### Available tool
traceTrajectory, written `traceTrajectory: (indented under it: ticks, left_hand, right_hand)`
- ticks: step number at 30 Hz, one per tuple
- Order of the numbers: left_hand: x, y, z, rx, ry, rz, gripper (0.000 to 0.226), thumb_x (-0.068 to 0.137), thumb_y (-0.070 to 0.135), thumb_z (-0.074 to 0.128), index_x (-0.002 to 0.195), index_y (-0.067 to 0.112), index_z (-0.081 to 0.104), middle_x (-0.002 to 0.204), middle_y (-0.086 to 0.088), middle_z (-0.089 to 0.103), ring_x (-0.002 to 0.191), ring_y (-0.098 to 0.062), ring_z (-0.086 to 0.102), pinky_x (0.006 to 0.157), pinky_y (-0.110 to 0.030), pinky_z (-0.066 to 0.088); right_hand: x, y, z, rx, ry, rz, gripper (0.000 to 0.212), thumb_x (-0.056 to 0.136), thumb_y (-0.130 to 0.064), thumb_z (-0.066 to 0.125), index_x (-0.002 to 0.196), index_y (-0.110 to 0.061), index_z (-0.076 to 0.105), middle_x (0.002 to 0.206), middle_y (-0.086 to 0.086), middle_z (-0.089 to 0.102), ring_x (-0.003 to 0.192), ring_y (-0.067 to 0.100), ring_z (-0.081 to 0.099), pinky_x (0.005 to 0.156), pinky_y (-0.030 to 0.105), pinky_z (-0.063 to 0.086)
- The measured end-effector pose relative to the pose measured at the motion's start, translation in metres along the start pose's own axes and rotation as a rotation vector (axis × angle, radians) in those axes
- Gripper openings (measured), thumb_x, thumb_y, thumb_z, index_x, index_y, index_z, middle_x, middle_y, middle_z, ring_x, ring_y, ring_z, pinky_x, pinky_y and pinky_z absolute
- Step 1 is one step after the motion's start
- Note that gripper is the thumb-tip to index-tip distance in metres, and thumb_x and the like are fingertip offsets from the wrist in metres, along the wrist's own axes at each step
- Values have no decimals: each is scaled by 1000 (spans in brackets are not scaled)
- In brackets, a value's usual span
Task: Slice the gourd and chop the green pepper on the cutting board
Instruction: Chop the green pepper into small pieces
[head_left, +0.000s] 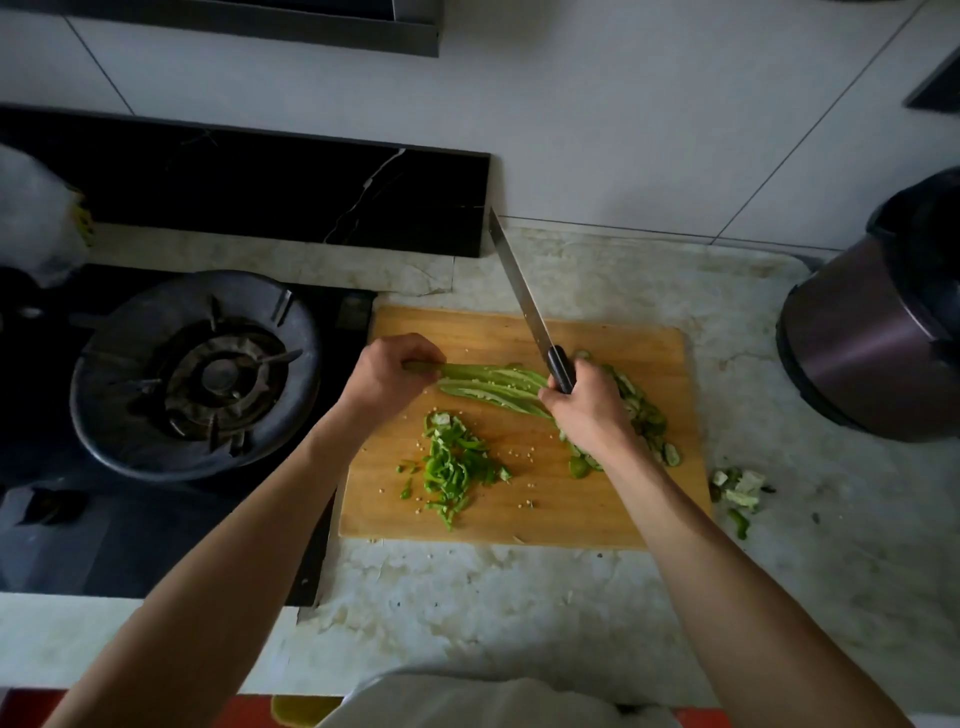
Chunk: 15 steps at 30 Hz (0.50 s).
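The green pepper (493, 387), split lengthwise, lies on the cutting board (524, 332) between the hands — the left hand (387, 376) pinches its stem end, the right hand (587, 410) grips a knife (524, 306). Chopped pepper (452, 470) sits just below the left hand; gourd slices (649, 415) lie behind the right.
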<state>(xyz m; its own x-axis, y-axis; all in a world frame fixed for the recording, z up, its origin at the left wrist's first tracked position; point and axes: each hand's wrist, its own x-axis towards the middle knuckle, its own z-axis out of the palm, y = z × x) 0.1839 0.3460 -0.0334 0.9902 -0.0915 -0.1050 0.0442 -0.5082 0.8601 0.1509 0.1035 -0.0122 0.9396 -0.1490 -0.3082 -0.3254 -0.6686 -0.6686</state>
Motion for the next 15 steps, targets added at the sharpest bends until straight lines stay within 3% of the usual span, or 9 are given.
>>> traceTrajectory:
  ticks: [2,5,8,11,15]
  left_hand:
    - [6,0,1,207,27,200,15,81,-1,75,90,10,75,82,6,68,78,-12,65,71,-5,43]
    - [15,0,10,299,76,416,13,85,-3,67,93,5,72,89,-4,72,80,-26,69,71,-30,56]
    - [18,-15,21,424,83,600,11,91,6,60,100,4,67,100,-13,72,85,-32,70,63,-38,59]
    - [14,-37,26,658,-61,678,18,85,5,67,103,4,68,111,-16,71,103,-34,69,83,-46,59]
    - [9,-32,20,742,-179,604,42,74,28,50,104,6,70,110,-13,71,106,-33,67,94,-46,54]
  right_hand:
    - [1,-2,0,15,15,12,15,91,-18,69,86,-18,55,76,-2,59,62,13,57,51,23,41]
    - [4,-2,-4,16,13,44,12,91,-19,69,91,-15,58,78,-1,60,58,11,55,42,16,36]
    - [6,3,-6,-8,-6,68,9,90,-15,65,98,-12,60,89,4,65,65,15,59,45,19,42]
    - [4,10,-4,-51,-51,107,10,91,-16,62,100,-13,60,89,7,65,67,19,60,51,27,44]
    - [1,16,4,-123,-48,74,11,87,-15,63,97,-10,63,85,7,65,68,22,62,52,29,44]
